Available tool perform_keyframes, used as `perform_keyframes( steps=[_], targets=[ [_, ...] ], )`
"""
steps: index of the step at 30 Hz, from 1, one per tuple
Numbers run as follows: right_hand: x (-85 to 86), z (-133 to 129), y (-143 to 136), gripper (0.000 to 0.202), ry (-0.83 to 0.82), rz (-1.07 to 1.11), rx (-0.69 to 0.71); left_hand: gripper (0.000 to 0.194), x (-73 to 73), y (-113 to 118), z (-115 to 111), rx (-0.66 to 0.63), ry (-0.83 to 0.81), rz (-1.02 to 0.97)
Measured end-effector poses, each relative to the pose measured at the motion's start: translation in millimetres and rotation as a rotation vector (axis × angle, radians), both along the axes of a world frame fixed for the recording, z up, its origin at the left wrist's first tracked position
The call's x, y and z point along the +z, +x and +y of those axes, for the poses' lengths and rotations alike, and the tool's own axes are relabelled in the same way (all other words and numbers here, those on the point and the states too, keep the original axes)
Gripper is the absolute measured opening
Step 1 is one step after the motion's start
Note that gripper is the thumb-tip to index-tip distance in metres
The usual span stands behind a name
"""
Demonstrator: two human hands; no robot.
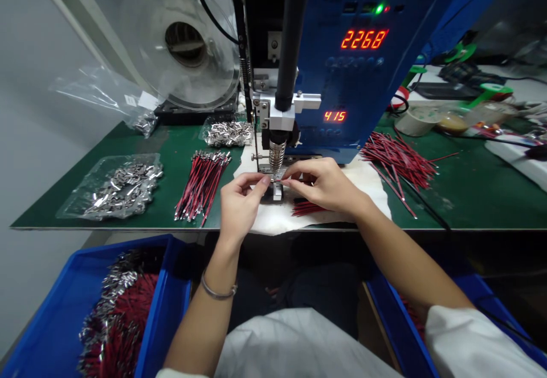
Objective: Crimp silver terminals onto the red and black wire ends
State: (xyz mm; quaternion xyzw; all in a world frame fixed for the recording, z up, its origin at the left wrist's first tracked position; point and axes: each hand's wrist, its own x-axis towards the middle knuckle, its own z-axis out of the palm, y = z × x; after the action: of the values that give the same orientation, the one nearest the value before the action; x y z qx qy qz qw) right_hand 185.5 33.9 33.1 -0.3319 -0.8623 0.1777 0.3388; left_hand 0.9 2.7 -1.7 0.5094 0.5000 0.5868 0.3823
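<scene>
Under the spring-wrapped tip [277, 155] of a blue machine [342, 82], both hands meet at a small metal block [277, 191]. My left hand [241, 202] pinches a tiny shiny piece between thumb and forefinger, its details too small to tell. From the right, my right hand [327, 185] closes its thumb and forefinger on something thin, mostly hidden by the fingers. Below that hand, several red and black wires [305, 207] lie on white paper [265, 225]. A bundle of wires with metal ends [203, 187] rests left of my left hand.
Bags of metal parts [123, 187] [228, 131] lie at the left on the green table [482, 196]. A loose wire pile [399, 159] is at the right. A blue bin [55, 304] with wired parts stands below left, another [399, 321] below right.
</scene>
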Motion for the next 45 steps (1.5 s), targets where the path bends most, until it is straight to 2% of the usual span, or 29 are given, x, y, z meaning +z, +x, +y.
perform_keyframes(
  steps=[12,26,45],
  targets=[
    [0.1,3.9,1.2,0.013,0.077,-0.041,0.073,0.017,-0.2,-1.4,-0.2,-0.007,0.003,0.0],
    [-0.5,5.5,3.3,0.016,0.082,-0.103,0.112,0.019,-2.3,-0.3,2.2,0.007,0.001,0.017],
    [-0.1,5.0,4.1,0.019,0.081,-0.163,0.053,0.019,-1.7,-0.8,1.8,-0.002,0.005,0.029]
  ],
)
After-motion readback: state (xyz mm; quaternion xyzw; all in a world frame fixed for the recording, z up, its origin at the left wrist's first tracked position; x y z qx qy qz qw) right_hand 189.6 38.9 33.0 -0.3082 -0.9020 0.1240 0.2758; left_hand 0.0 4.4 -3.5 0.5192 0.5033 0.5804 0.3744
